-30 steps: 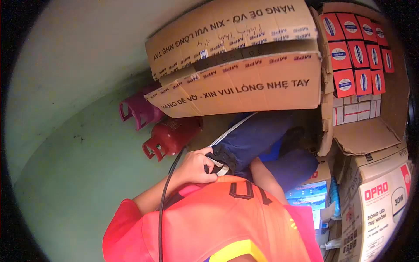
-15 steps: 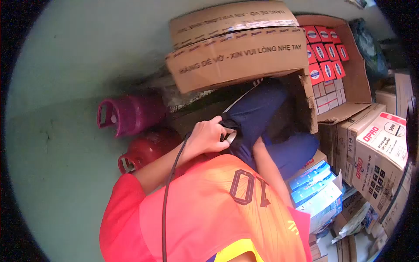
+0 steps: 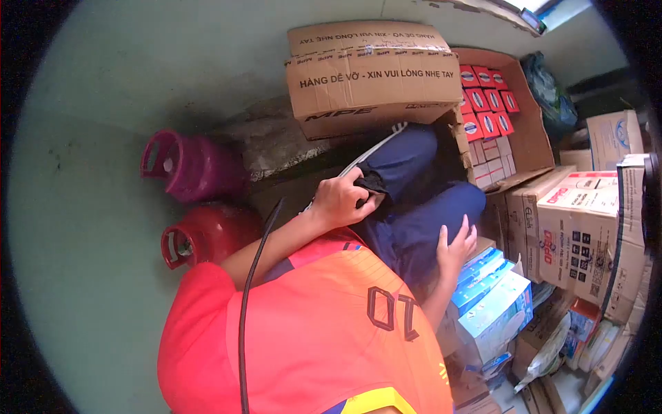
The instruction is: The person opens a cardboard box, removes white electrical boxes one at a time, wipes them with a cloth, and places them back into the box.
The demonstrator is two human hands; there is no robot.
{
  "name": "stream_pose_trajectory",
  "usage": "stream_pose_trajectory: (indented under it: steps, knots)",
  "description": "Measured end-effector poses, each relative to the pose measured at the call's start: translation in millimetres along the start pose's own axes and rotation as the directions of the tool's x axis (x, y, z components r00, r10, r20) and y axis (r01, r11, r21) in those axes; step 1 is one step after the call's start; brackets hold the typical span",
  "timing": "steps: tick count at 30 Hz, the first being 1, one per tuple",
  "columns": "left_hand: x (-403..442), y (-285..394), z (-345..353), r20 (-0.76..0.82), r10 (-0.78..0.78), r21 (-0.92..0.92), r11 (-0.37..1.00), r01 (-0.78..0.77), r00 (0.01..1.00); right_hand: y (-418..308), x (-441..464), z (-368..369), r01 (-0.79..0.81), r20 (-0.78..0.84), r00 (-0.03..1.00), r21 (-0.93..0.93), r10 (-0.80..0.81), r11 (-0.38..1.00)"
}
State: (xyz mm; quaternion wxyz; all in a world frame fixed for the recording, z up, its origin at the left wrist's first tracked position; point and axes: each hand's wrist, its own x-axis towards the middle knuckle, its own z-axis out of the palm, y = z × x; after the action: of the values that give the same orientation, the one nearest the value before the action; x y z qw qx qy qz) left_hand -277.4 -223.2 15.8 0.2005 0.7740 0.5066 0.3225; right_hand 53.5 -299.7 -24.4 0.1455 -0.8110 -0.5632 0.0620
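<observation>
My left hand [image 3: 343,201] is closed, with its fingers curled round bunched black cloth [image 3: 373,182] beside the thigh of the dark blue trousers [image 3: 407,159]. What else may lie inside that grip is hidden. My right hand [image 3: 456,245] holds nothing; its fingers are spread, and it hangs over the other trouser leg, close to the blue and white boxes [image 3: 493,300]. The orange and red shirt [image 3: 324,310] fills the bottom of the view, with a black cable [image 3: 249,297] running down across it.
Purple [image 3: 203,169] and red [image 3: 214,231] gas cylinders stand at the left. Ahead is a closed cardboard box [image 3: 376,83]. An open carton [image 3: 531,103] holds red and white small boxes. OPRO cartons [image 3: 576,234] and plastic bags are at the right.
My right hand has risen into view from behind the leg, fingers spread. My left hand stays closed at the black cloth. The view has shifted, showing more cartons at the right.
</observation>
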Motion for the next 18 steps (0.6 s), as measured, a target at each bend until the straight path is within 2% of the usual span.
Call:
stream_pose_trajectory:
  steps: [2, 4, 7, 11, 14, 15, 18]
  knots:
    - [6.6, 1.6, 4.5, -0.063, 0.022, -0.01, 1.0, -0.023, 0.998, 20.4, 0.9, 16.3, -0.077, 0.063, 0.996, 0.134, 0.069, 0.988]
    - [9.1, 6.4, 11.8, -0.096, 0.007, -0.045, 0.999, -0.011, 0.995, 23.9, 0.6, 31.3, -0.081, 0.108, 0.993, 0.247, 0.056, 0.966]
    - [16.7, 4.3, 27.2, -0.125, -0.041, -0.079, 0.996, 0.031, 0.991, 18.0, 11.6, 48.0, -0.076, 0.061, 0.996, 0.099, 0.07, 0.992]
    - [35.1, -7.1, 51.7, -0.131, -0.141, -0.1, 0.987, 0.129, 0.981, 20.3, 59.7, 63.9, -0.121, 0.03, 0.992, 0.052, 0.119, 0.991]
    - [53.1, -22.4, 67.3, -0.078, -0.218, -0.036, 0.976, 0.216, 0.973, 17.5, 111.5, 80.3, -0.134, 0.039, 0.991, 0.088, 0.131, 0.987]
    - [57.9, -32.7, 70.3, 0.015, -0.282, -0.023, 0.959, 0.282, 0.959, 7.6, 129.2, 79.7, -0.173, 0.043, 0.985, 0.171, 0.168, 0.97]
    - [73.7, -59.7, 83.8, -0.007, -0.336, -0.038, 0.941, 0.336, 0.942, -5.0, 171.7, 103.1, -0.117, 0.078, 0.992, 0.194, 0.103, 0.974]
